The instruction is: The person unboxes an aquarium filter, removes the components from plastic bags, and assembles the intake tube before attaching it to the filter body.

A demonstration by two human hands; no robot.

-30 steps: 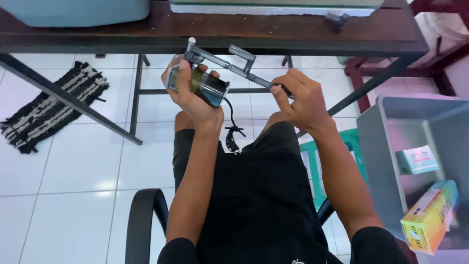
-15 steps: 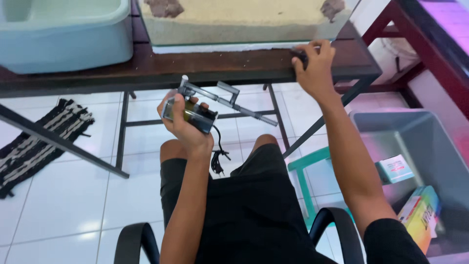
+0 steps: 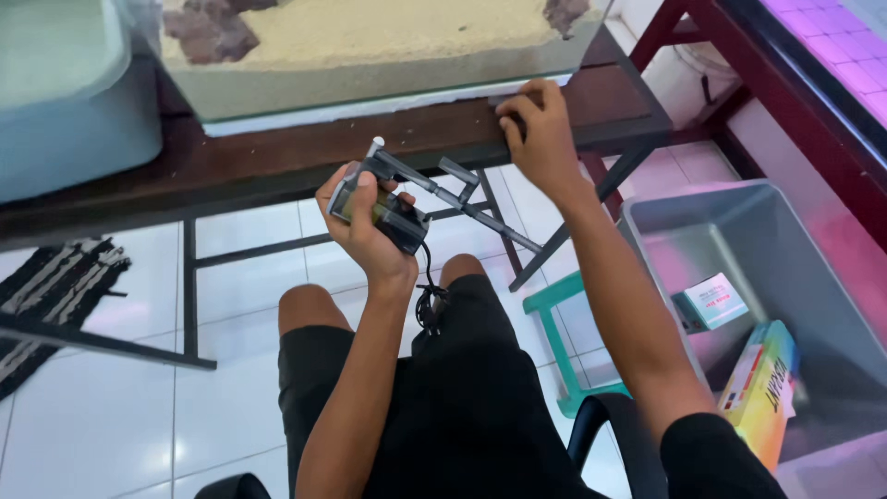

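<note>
My left hand (image 3: 365, 226) grips a small black pump (image 3: 397, 220) with a grey pipe assembly (image 3: 434, 180) sticking out to the right; its black cord (image 3: 428, 300) hangs down to my lap. My right hand (image 3: 540, 129) is stretched forward onto the dark wooden table (image 3: 277, 166), fingers curled over a small dark object at the tabletop beside the glass tank (image 3: 370, 55). What that object is cannot be made out. The tank holds sand and brown rocks.
A pale blue tub (image 3: 65, 92) stands on the table at the left. A grey plastic bin (image 3: 758, 277) with boxes in it sits on the floor at the right. A teal stool (image 3: 554, 323) is under the table, a striped mat (image 3: 46, 286) lies at the left.
My right hand let go of the grey pipe and reached forward to the table beside the tank. My view tilted up toward the tank. My left hand keeps hold of the pump.
</note>
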